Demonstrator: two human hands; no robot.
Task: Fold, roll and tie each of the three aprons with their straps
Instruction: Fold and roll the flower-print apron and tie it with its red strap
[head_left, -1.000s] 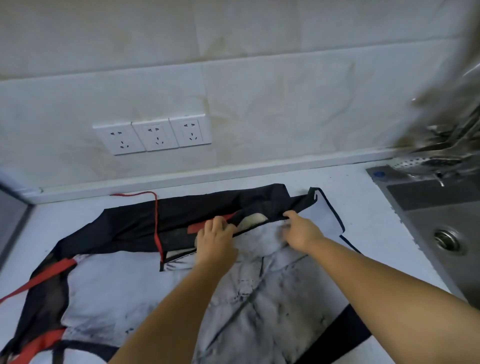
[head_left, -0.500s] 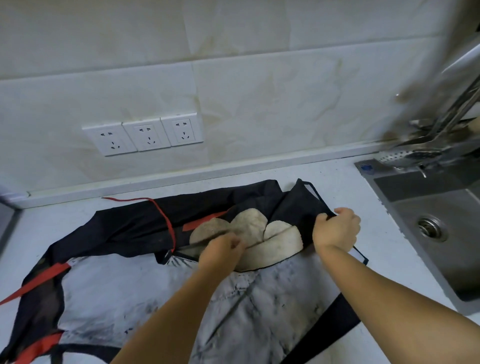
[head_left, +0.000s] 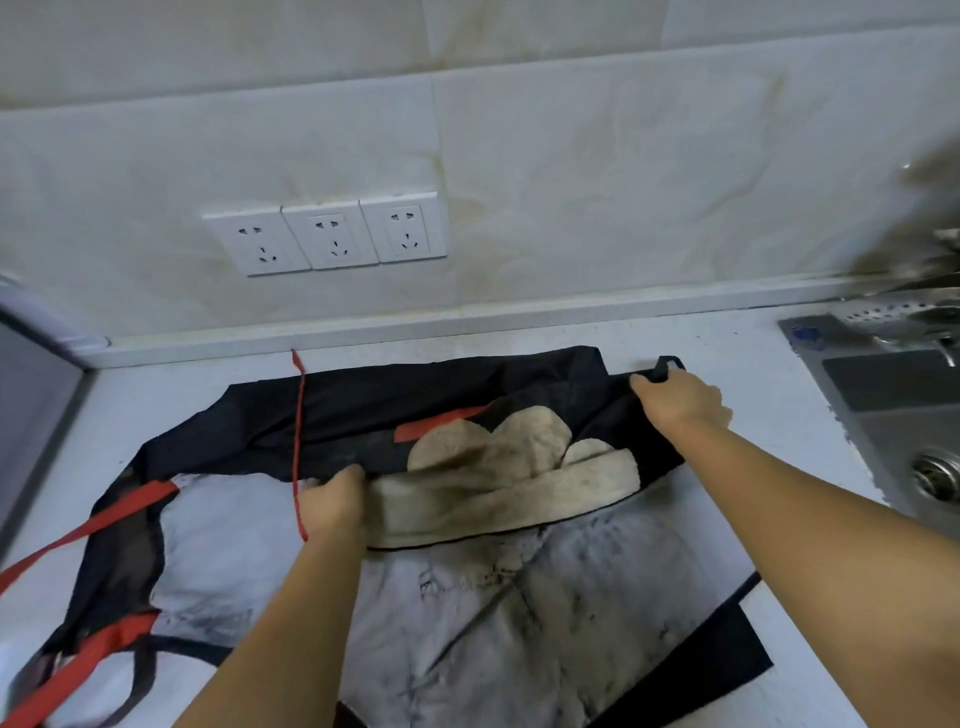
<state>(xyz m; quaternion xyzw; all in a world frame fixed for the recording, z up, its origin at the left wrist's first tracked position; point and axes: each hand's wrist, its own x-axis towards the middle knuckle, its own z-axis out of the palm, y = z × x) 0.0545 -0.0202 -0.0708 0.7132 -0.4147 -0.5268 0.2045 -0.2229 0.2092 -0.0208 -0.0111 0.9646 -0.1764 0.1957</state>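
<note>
A black apron (head_left: 415, 410) with red trim and a cream patch (head_left: 514, 467) lies spread across the white counter (head_left: 737, 343), on top of a stained whitish apron (head_left: 519, 613). My left hand (head_left: 332, 499) grips the black apron's near edge beside the cream patch. My right hand (head_left: 680, 400) holds the apron's far right corner where a dark strap (head_left: 667, 364) loops out. A thin red strap (head_left: 298, 441) runs from the back wall down to my left hand. Wider red straps (head_left: 93, 530) trail off the left side.
A steel sink (head_left: 904, 415) with a drain sits at the right, a faucet blurred above it. Three white wall sockets (head_left: 324, 234) are on the tiled backsplash. A dark appliance edge (head_left: 31, 415) borders the counter at left.
My right hand carried the apron's right corner outward and toward the wall, spreading the black fabric. More of the cream patch is uncovered. My left hand slid left along the near edge.
</note>
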